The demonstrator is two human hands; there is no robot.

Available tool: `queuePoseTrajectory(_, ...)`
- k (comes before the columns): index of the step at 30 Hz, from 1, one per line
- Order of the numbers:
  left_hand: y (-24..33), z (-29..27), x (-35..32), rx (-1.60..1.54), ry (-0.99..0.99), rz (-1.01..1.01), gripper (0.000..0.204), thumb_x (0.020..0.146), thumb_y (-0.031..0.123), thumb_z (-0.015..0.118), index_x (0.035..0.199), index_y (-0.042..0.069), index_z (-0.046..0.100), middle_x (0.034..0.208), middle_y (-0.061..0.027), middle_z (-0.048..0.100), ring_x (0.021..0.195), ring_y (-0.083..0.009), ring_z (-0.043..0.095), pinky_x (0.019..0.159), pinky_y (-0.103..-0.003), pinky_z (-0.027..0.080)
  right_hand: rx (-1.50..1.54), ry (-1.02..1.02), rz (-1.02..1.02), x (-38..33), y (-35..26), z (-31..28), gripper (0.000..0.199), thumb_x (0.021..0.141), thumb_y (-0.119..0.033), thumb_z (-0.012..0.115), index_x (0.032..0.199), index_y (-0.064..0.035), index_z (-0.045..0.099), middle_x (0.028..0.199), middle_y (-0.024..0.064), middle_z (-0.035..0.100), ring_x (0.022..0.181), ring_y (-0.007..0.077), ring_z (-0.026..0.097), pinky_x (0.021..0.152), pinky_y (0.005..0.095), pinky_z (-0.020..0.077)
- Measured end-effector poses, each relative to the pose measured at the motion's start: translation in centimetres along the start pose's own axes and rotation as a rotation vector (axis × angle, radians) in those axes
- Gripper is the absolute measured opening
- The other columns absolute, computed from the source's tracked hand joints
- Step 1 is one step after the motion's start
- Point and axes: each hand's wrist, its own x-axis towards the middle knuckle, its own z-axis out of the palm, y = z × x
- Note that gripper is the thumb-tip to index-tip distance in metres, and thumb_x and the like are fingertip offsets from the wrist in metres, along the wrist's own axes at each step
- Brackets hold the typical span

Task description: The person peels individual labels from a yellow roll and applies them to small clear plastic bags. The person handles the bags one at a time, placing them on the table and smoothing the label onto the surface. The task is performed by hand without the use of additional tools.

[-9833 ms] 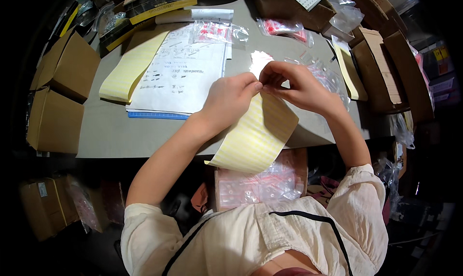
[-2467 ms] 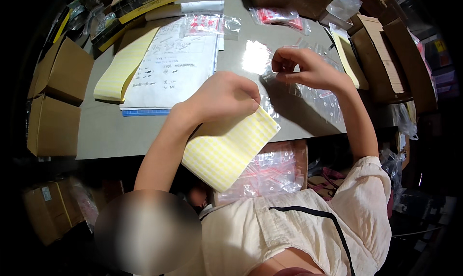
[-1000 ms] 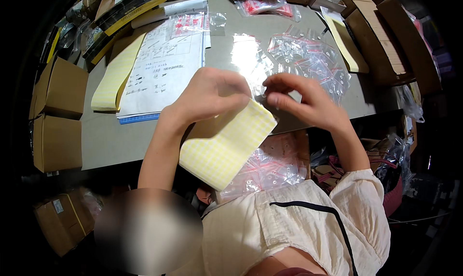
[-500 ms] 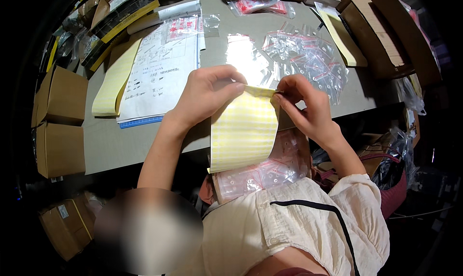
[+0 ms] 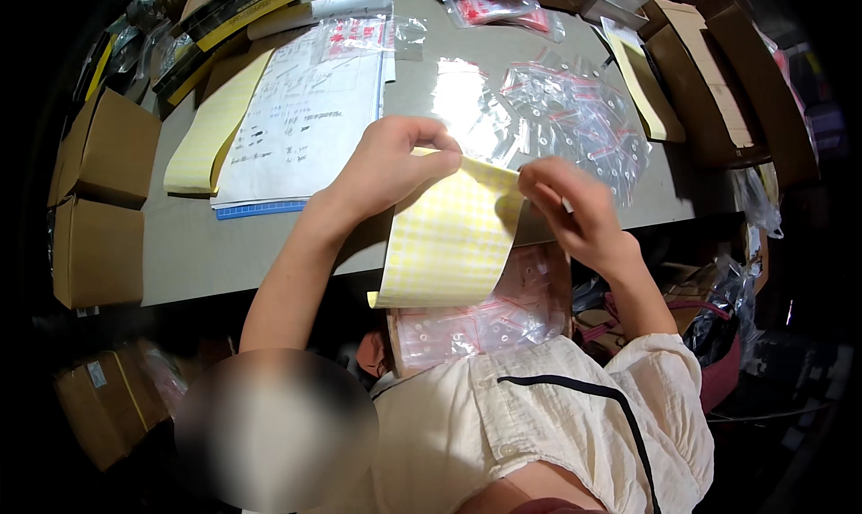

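A yellow-and-white sheet of small round stickers hangs between my hands, tilted and curving toward me at its lower end. My left hand pinches its upper left corner between thumb and fingers. At the upper right corner, my right hand is closed on the sheet's edge; its fingers are a little smeared by motion. Below the sheet, a box on my lap holds small clear zip bags with red seal lines and little white round pieces. More such bags lie in a loose pile on the table beyond my right hand.
Glare covers a stack of clear bags at the table's middle. Left of it lie papers with handwriting and a long yellow sticker strip. Cardboard boxes line the left edge, and an open carton stands at right.
The sheet's folded upper edge now lies flatter, and its lower end has swung slightly left and up. My right hand has shifted a little at the corner. The whole view has turned slightly.
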Motion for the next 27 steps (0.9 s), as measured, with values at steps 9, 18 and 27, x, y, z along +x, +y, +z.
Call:
queuePoseTrajectory(9, -0.5, -0.2, 0.2, 0.084, -0.085, 0.070, 0.017, 0.092, 0.012, 0.074, 0.097, -0.003, 0.073, 0.091, -0.0024, 0.071, 0.087, -0.0086, 0.062, 0.081, -0.025, 0.051, -0.159, -0.219, 0.021, 6.4, 3.8, -1.8, 0.007, 0.103, -0.015, 0.062, 0.105, -0.0083, 0.060, 0.159, 0.0126, 0.044, 0.151, 0.0370, 0.030, 0.121, 0.0478, 0.0285)
queuePoseTrajectory(18, -0.2, -0.2, 0.2, 0.132, -0.085, 0.088, 0.018, 0.091, 0.012, 0.074, 0.098, -0.004, 0.073, 0.091, -0.0048, 0.072, 0.089, -0.0106, 0.064, 0.082, -0.027, 0.052, -0.475, -0.107, -0.094, 6.6, 6.5, 1.9, 0.033, 0.086, -0.008, 0.072, 0.117, -0.0046, 0.059, 0.153, 0.0178, 0.047, 0.147, 0.0465, 0.032, 0.120, 0.0559, 0.0312)
queuePoseTrajectory(27, 1.0, -0.4, -0.5, 0.186, -0.062, 0.170, 0.020, 0.089, 0.016, 0.073, 0.102, 0.002, 0.076, 0.092, -0.0034, 0.074, 0.090, -0.0114, 0.066, 0.085, -0.026, 0.051, -0.266, 0.099, 0.189, 3.1, 5.6, -2.0, 0.044, 0.088, -0.015, 0.075, 0.129, -0.0098, 0.063, 0.142, 0.0118, 0.056, 0.136, 0.0356, 0.044, 0.117, 0.0458, 0.0331)
